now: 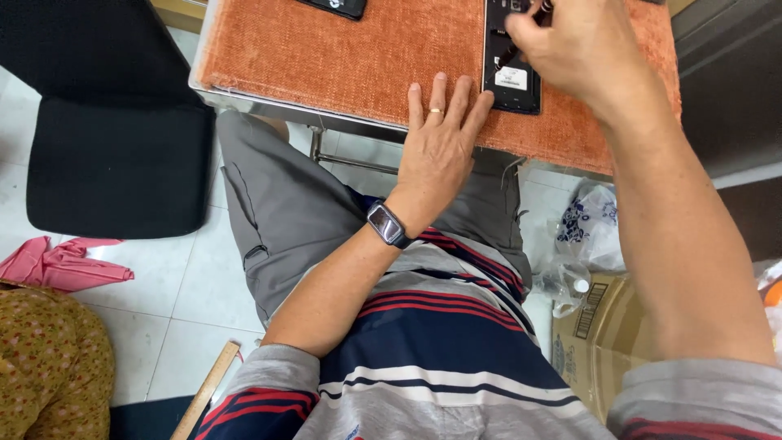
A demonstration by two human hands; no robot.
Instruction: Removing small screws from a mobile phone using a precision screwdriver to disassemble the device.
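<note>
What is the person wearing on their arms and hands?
Grey sleeves pushed up past the elbows, with red and navy stripes near the edge. The left hand has a gold ring, and a dark square smartwatch on its wrist. The right hand is bare.

We cannot see the top of the opened black device [511, 77], cut off by the frame's upper edge and partly covered by our right hand [574, 45]. The thin dark tool [521, 41] in that hand is mostly hidden by the fingers, and a second dark device [334, 6] is cropped at the top.
</note>
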